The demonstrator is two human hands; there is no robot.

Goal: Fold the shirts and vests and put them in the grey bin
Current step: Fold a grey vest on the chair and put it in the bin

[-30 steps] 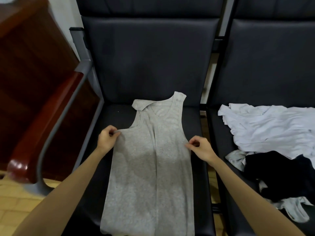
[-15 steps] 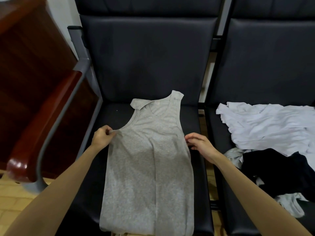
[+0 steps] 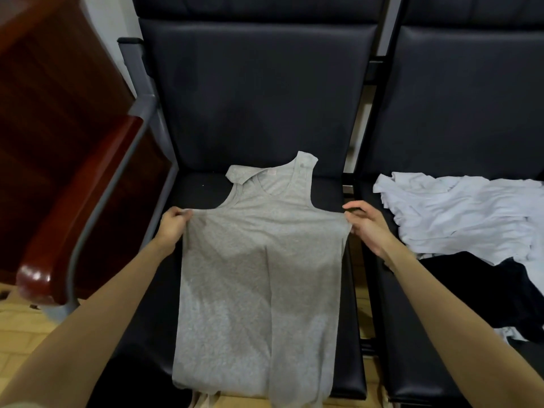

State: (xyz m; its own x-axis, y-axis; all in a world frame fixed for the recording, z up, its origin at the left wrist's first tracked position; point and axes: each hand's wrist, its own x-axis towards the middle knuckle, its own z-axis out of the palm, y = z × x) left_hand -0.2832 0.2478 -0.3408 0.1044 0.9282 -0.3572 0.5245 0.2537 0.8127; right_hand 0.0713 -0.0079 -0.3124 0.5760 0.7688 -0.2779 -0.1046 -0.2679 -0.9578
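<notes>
A grey vest [image 3: 259, 278] lies spread face up on the middle black seat [image 3: 203, 187], its hem hanging over the front edge. Its left shoulder strap is folded over. My left hand [image 3: 173, 225] pinches the vest's left armpit corner. My right hand [image 3: 363, 222] pinches the right armpit corner, with its other fingers raised. The cloth is stretched taut between both hands. The grey bin is not in view.
On the seat to the right lies a pile of clothes: a white shirt [image 3: 459, 213], a black garment [image 3: 488, 290] and a scrap of grey cloth [image 3: 510, 332]. A red-brown wooden armrest [image 3: 73, 207] on a grey metal frame stands at the left.
Both hands have moved apart, pulling the vest's armpit corners outward. The upper body of the vest is now wider and flatter than before.
</notes>
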